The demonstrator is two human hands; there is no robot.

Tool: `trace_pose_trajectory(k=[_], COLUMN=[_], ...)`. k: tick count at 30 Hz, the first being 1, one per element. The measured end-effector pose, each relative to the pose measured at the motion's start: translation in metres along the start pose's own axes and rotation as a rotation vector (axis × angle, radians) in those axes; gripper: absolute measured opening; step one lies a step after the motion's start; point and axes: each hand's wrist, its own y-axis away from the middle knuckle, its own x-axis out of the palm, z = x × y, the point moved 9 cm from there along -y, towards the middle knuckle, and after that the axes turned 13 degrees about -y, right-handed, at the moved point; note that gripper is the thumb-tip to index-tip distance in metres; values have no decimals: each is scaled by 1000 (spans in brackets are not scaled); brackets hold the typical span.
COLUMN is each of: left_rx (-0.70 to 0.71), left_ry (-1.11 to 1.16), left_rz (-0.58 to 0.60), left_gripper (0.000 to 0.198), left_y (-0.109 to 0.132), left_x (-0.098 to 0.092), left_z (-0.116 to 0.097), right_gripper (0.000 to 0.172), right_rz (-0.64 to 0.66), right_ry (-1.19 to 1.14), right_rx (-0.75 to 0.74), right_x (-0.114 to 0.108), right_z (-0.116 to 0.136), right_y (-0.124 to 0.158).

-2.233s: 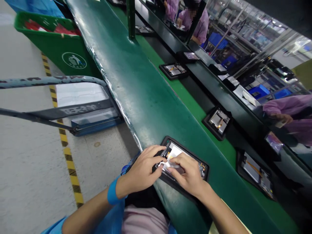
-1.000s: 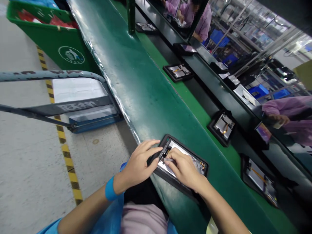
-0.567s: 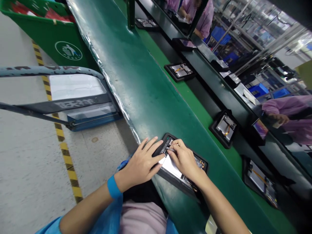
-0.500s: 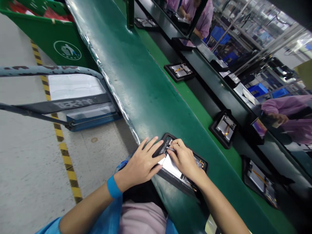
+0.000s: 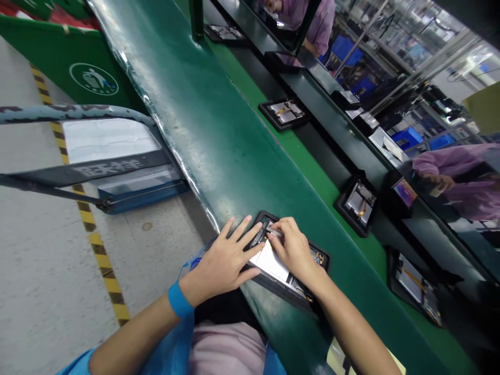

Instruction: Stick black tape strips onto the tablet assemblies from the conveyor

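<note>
Opened device (image 5: 270,262) on the tabletop (image 5: 234,151): my left hand (image 5: 223,259), splayed and empty, lies at its edge; my right hand (image 5: 294,249) pinches a slim grey piece (image 5: 275,232), seemingly pressing inside; next calls for light, steady force.

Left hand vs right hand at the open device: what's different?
Pose: the left hand is spread with fingers apart; the right hand is curled.
Grip: the right hand pinches a small grey item; the left hand pinches nothing.
Wrist: a blue band circles the left hand's wrist; the right hand's wrist shows none.
Shared: both are bare and at the same open device.
</note>
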Motion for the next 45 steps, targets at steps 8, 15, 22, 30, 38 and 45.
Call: trace_pose_trajectory(k=[8,15,22,30,38,45], left_rx=[-6,-78,-290,-323,-234,-232], left_ry=[13,20,114,120,-97,-116], left_rz=[2,-24,-262,-417,-443,-447], left_gripper=[59,54,51,58,48,44], left_y=[-9,-6,10,2,-4,-3], left_x=[1,6,3,6,17,19], left_z=[-1,9,43,46,36,38], right_gripper=[14,18,22,17,27,36], right_rz=[-90,90,71,70,-200,-350], right_ry=[-74,33,367,464,504,521], right_rx=[-59,-213,-387,-102,363,475], right_x=[-24,-16,0,2,-86,-131], right_z=[1,15,12,-37,-99,-115], right_y=[36,100,144,56,-58,-41])
